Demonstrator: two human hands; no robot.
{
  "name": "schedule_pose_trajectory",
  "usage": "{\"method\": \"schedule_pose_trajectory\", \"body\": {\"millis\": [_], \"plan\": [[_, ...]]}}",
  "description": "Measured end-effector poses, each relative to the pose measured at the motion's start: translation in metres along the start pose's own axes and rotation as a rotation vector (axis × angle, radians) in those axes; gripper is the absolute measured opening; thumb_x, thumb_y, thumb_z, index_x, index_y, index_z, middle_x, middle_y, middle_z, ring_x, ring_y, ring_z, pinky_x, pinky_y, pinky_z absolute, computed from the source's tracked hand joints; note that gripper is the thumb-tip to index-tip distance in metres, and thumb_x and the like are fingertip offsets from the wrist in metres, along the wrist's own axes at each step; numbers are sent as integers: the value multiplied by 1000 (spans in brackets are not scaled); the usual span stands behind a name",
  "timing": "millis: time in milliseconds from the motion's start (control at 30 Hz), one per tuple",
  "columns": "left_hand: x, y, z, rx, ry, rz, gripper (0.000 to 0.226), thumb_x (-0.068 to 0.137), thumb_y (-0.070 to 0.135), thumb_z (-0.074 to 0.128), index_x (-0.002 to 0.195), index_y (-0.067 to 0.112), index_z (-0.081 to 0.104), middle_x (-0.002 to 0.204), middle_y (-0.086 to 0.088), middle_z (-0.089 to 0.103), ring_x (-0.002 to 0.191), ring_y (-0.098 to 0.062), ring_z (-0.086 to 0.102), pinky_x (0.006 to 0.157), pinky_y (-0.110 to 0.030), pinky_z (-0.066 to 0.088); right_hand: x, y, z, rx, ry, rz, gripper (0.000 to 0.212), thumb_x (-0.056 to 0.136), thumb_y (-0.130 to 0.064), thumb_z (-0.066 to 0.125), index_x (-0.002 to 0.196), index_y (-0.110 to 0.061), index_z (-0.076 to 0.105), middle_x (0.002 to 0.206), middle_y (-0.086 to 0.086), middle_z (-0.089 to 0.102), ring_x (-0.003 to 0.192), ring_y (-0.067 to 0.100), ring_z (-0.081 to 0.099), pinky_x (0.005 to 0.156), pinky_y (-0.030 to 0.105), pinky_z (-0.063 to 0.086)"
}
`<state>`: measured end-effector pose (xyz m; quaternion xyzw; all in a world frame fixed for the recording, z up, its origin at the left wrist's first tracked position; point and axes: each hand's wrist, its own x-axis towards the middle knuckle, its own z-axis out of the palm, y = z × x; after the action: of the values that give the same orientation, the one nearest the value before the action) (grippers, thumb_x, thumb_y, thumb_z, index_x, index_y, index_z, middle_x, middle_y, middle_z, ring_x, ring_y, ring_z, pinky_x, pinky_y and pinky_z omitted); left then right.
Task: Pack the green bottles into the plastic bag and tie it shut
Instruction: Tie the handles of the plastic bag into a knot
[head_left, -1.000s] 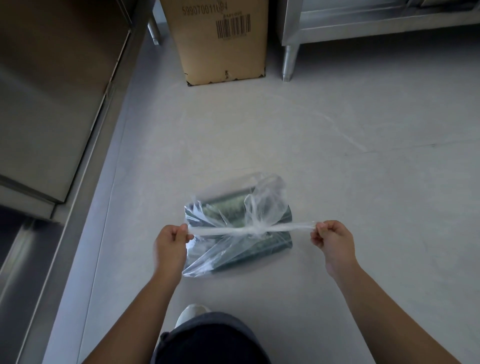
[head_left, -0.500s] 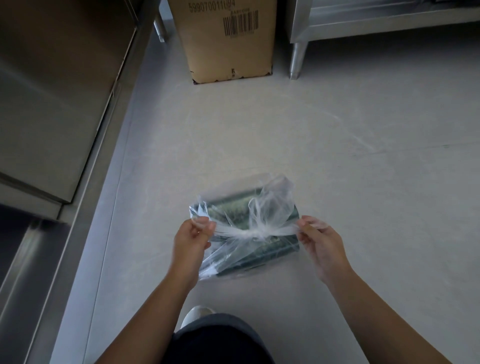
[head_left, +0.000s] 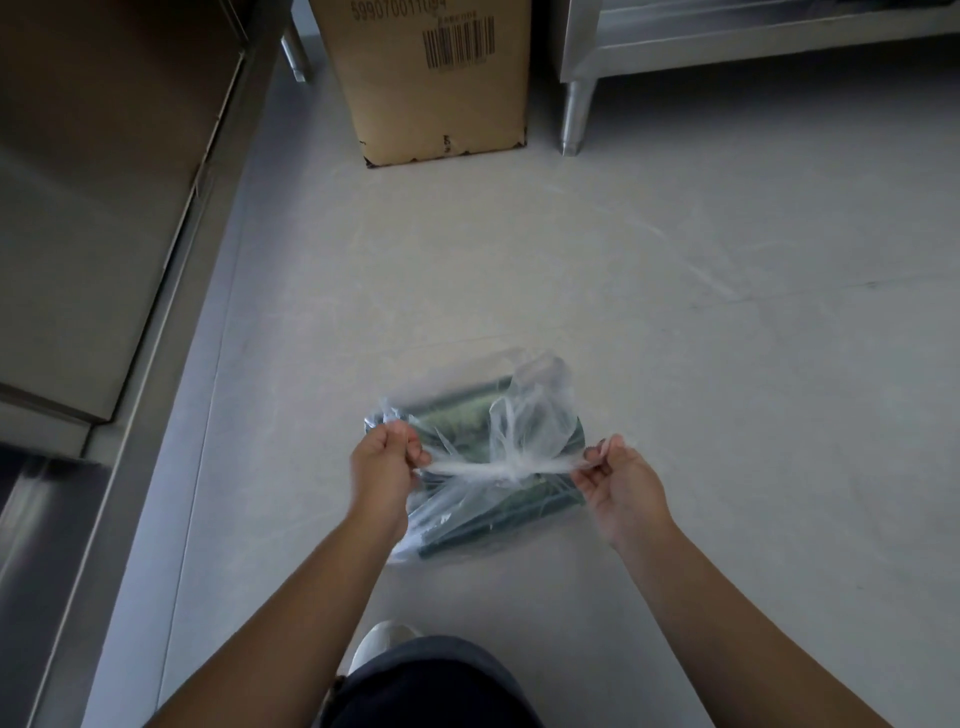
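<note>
The twisted white band of bag film runs straight across between the 2 hands, its long axis left to right, with the knot nearer the right hand than the left hand. Each hand's fingers are closed in a pinch on 1 end of that band. Just beyond and below the fingertips sits the clear, crinkled plastic bag on the grey floor — dark green bottles lie on their sides inside, their count unclear. The next pull, I judge, goes outward along the band.

Head-worn view, steeply downward, close
</note>
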<state>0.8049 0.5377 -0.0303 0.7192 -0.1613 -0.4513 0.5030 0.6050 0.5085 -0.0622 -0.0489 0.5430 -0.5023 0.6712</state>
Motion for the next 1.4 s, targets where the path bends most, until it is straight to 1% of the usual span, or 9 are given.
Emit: {"method": "schedule_pose_trajectory", "body": {"millis": [167,367,567,633,700,833,967,1167,1400], "plan": [[23,1,-6,131,75,7,35,91,0,37,59,11,47,53,-7,42,43,-12,42,30,-11,26,8,-10,-8,88,116,31,39,99,-16,32,62,-12,40,43,1,42,40,11,39,39,16,46],[30,-10,-27,203,76,-74,38,85,-7,36,51,9,44,31,5,45,46,-17,32,30,-13,20,10,-14,-20,-67,162,33,40,99,-18,31,61,-11,40,46,2,41,51,18,38,39,18,48],[23,-5,-33,160,76,-81,41,92,-3,37,53,6,45,35,1,51,45,-15,47,29,-11,24,3,-21,-16,-174,137,-14,38,96,-11,34,59,-10,42,60,7,41,56,18,46,49,24,51],[16,-4,-35,122,77,-66,38,93,-2,38,57,5,49,37,2,56,53,-17,50,31,-12,29,-2,-25,-13,-225,82,-60,37,92,-3,36,57,-9,44,62,8,46,59,19,51,45,19,52],[7,-2,-36,62,64,-63,34,96,5,40,65,4,54,52,-6,63,55,-18,49,36,-13,36,-9,-29,-12,-294,28,-98,39,93,-7,39,56,-9,49,66,9,55,62,17,56,45,17,51],[-12,4,-32,15,-11,-60,30,97,16,42,72,12,59,75,-6,63,66,-15,57,57,-23,40,-22,-35,-12,-405,12,-135,36,91,-14,48,56,-12,58,75,6,64,66,15,60,57,24,49],[-31,19,-23,-13,-90,-44,27,94,17,48,75,18,67,86,-1,66,80,-17,59,64,-27,42,-35,-36,-4,-442,-10,-170,25,89,-15,52,68,-15,66,79,4,67,73,18,60,66,28,46],[-64,26,-5,21,-253,37,25,92,16,51,79,21,72,85,3,70,77,-11,61,67,-22,49,-61,-29,19,-506,-177,-213,21,84,-7,58,69,-16,69,70,3,67,64,15,59,54,20,48],[-79,19,8,-19,-362,39,19,91,11,51,87,15,70,81,3,73,81,-9,66,68,-19,51,-76,-17,31,-512,-286,-187,10,79,-6,63,74,-12,69,70,2,69,59,6,63,53,14,49]]}}
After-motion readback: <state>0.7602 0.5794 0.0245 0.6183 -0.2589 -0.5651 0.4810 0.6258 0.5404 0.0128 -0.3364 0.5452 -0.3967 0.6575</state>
